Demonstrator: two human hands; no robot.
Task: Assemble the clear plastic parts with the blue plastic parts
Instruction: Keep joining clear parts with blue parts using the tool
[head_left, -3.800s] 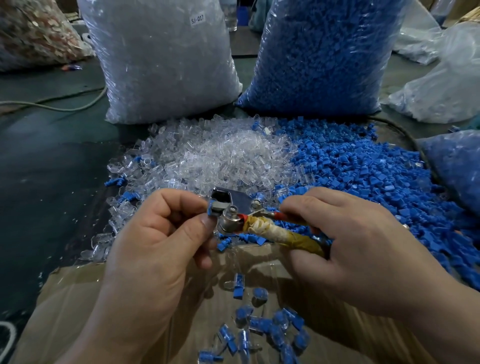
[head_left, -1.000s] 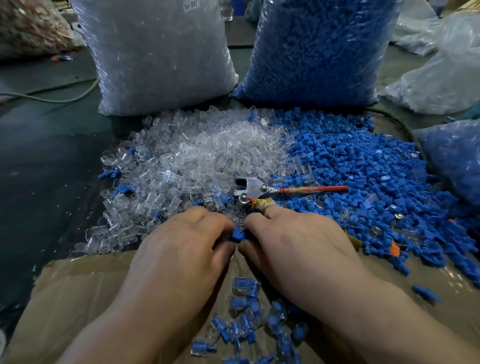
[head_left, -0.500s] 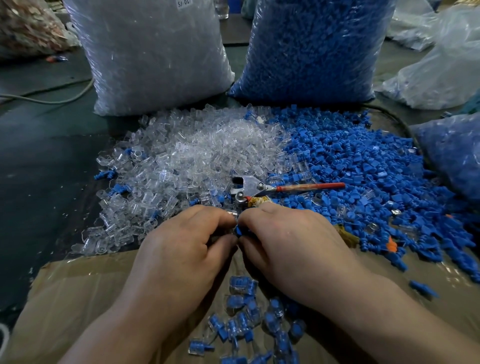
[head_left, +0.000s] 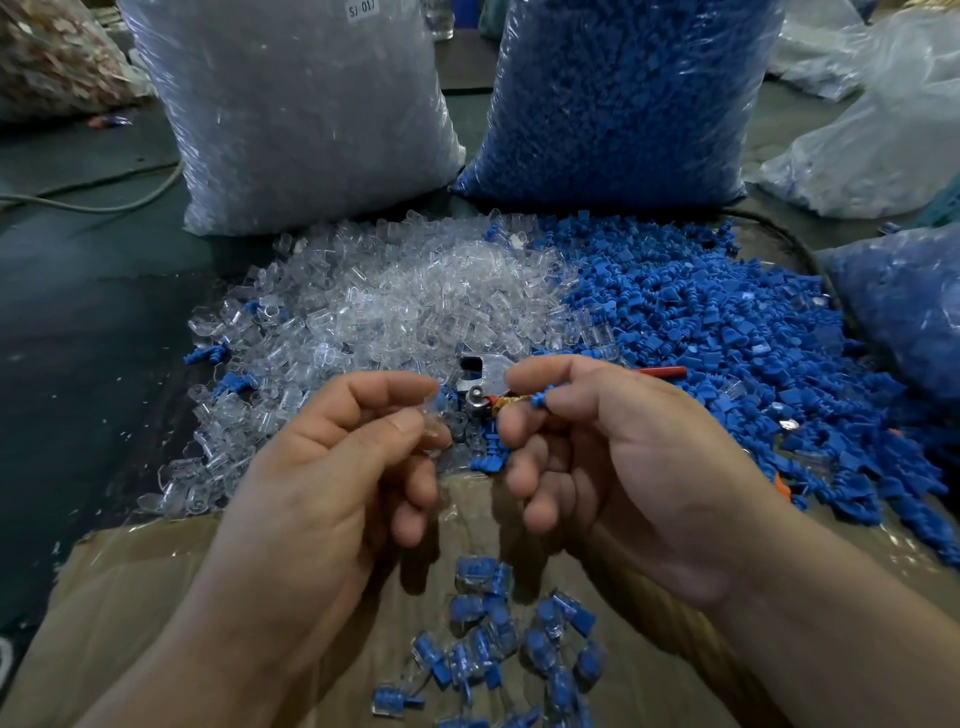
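My left hand (head_left: 332, 467) pinches a clear plastic part (head_left: 434, 415) between thumb and forefinger. My right hand (head_left: 623, 457) pinches a small blue plastic part (head_left: 540, 399) the same way, a short gap to the right of the clear one. Both hands hover above the near edge of the loose piles: clear parts (head_left: 395, 312) on the left, blue parts (head_left: 727, 332) on the right. Several joined blue-and-clear pieces (head_left: 498, 649) lie on the cardboard (head_left: 130, 597) below my hands.
A metal tool with a red handle (head_left: 660, 371) lies on the piles just behind my fingers. A big bag of clear parts (head_left: 301, 104) and one of blue parts (head_left: 623, 93) stand at the back. More bags sit at the right (head_left: 893, 312). A cable (head_left: 93, 205) runs at the far left.
The tool, held 3.8 s ago, now lies on the piles. My hands, pressed together low over the parts, have lifted and moved apart, each pinching one part.
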